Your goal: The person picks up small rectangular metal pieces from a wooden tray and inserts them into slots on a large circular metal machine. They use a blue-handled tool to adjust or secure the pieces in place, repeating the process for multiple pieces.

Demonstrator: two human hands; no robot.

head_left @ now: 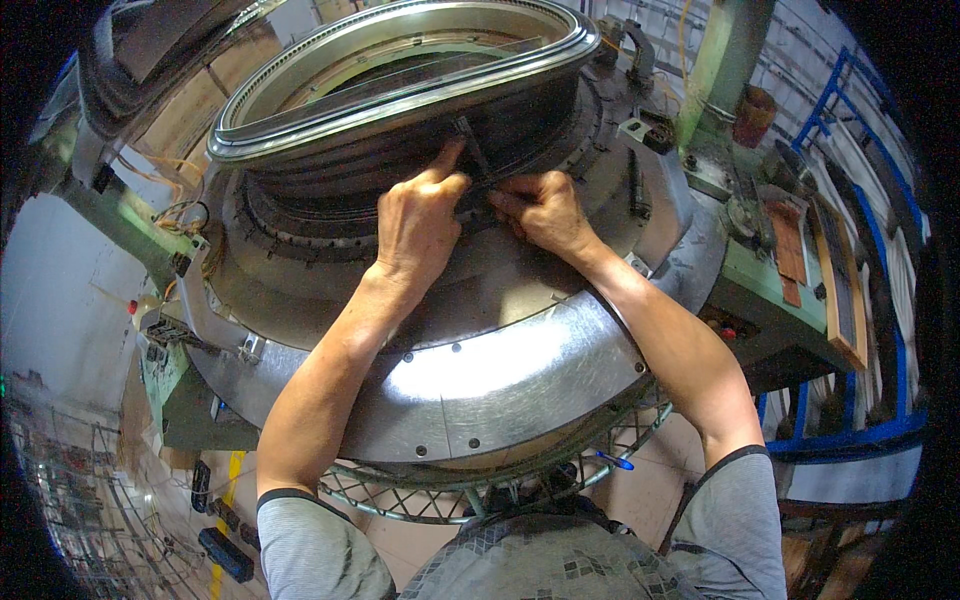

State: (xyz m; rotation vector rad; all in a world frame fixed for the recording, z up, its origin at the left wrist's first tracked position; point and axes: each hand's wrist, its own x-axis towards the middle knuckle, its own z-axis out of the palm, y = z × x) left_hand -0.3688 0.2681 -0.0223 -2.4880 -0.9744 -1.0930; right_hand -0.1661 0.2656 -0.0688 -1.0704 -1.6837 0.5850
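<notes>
Both my hands are at the front of a large round machine, by the dark cylinder wall (340, 180) below a bright metal ring (400, 98). My left hand (415, 225) has its index finger stretched up to a thin upright metal bar (472, 145) on the wall. Its other fingers are curled in, and what they hold, if anything, is hidden. Close to its right, my right hand (548, 215) is closed, thumb and forefinger pinched near the bar's lower end. Whatever is inside that pinch is too dark to make out.
A wide polished metal rim (480, 400) curves between my forearms and the cylinder. Green machine posts stand left (145, 235) and right (720, 75). At right, a green ledge (775, 290) carries loose items beside a blue metal rack (880, 215). A lattice guard (400, 495) runs below the rim.
</notes>
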